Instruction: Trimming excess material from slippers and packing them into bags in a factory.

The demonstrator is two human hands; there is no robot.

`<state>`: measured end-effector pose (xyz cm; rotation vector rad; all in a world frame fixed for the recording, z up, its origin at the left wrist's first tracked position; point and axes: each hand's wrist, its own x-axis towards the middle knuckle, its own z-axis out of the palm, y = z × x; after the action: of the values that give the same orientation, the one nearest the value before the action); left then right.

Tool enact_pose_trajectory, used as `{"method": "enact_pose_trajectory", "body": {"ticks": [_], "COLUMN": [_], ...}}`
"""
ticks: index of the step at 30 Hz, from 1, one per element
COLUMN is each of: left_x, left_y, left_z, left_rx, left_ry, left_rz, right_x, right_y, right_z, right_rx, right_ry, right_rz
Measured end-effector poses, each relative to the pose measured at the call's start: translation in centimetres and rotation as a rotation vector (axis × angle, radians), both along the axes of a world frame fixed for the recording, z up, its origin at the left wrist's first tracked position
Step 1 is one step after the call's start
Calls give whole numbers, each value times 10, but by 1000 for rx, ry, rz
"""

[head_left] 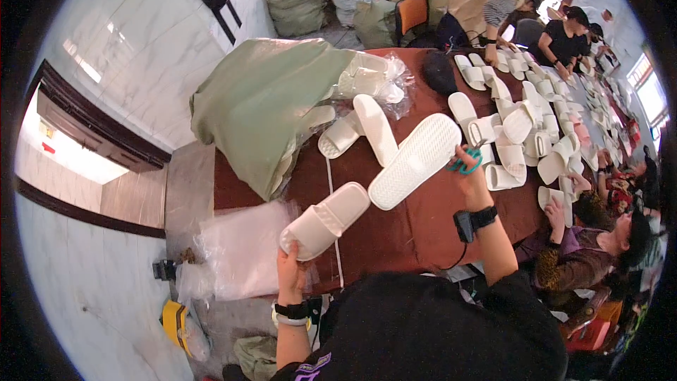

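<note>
The left fingers (293,248) pinch the heel of a smooth, pale-pink open-toed slipper above the reddish-brown cloth-covered surface (377,247), towards its near-left corner; the right fingers (459,158) grip a cream, ridged-soled slipper (416,161) beside teal-looped scissors (468,161).

Left head-worn fisheye, looking down from above, hands (289,259) (468,166) near, brown table (437,215) beyond

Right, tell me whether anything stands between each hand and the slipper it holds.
Nothing visible does. The left hand grips the pinkish slipper directly. The right hand holds the white slipper by one end; teal scissors in the same hand sit beside it, not clearly between.
</note>
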<state>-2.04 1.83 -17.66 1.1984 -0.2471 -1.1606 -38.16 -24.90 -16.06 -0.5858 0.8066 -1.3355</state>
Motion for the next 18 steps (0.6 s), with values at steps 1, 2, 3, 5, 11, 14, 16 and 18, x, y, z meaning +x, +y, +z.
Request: {"method": "enact_pose_trajectory", "body": {"ticks": [1,2,3,5,11,14,16,18], "left_x": [-9,-7,-15,-32,-47,-37,-39,-45], "left_y": [-9,-11,-19,-34,-47,-49,-51,-54], "left_z": [-1,-24,-23,-11,0,4,13,16], "left_rx": [-39,-93,-97,-61,-82,-96,-110,-69], "left_ry": [84,74,81,187,158,197,143,147], "left_rz": [-55,-104,-120,-148,-203,-239,-275,-331], "right_x": [-4,0,-2,5,31,0,-11,-18], "right_y": [6,13,20,43,119,108,93,92], "right_z": [-11,-21,-38,-58,-18,-21,-5,-6], "right_rx": [80,110,144,183,160,145,179,66], "right_ry": [-71,-109,-115,-51,128,232,176,346], "right_rz": [-34,-18,-23,-73,187,273,259,404]}}
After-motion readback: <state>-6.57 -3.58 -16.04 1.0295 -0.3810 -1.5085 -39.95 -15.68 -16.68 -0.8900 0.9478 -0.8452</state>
